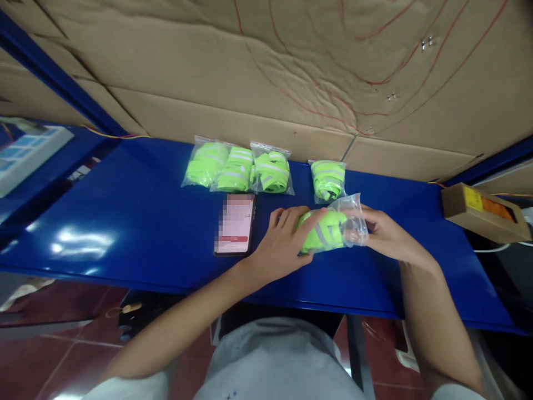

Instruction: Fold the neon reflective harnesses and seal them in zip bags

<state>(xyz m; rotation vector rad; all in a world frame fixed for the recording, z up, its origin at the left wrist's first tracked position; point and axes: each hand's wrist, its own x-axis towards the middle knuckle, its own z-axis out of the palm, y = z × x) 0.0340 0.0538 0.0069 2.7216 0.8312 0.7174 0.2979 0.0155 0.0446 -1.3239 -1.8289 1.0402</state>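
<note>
A clear zip bag (357, 226) with a rolled neon-yellow reflective strap (322, 232) inside is held between my two hands over the blue table. My left hand (287, 236) grips the strap end of the bag, thumb below and fingers over the top. At the bag's loose right end, the fingers of my right hand (385, 233) are closed on the plastic, some seen through it. Just behind it lies another bagged neon roll (328, 180). To the left stands a row of similar bags, among them one (271, 171) nearest my left hand.
A phone (235, 225) with a lit screen lies left of my left hand. Cardboard panels (208, 72) with red wires rise behind the blue table (137, 222). A brown box (478, 208) sits at the right end, and a white tray (35, 153) at the far left.
</note>
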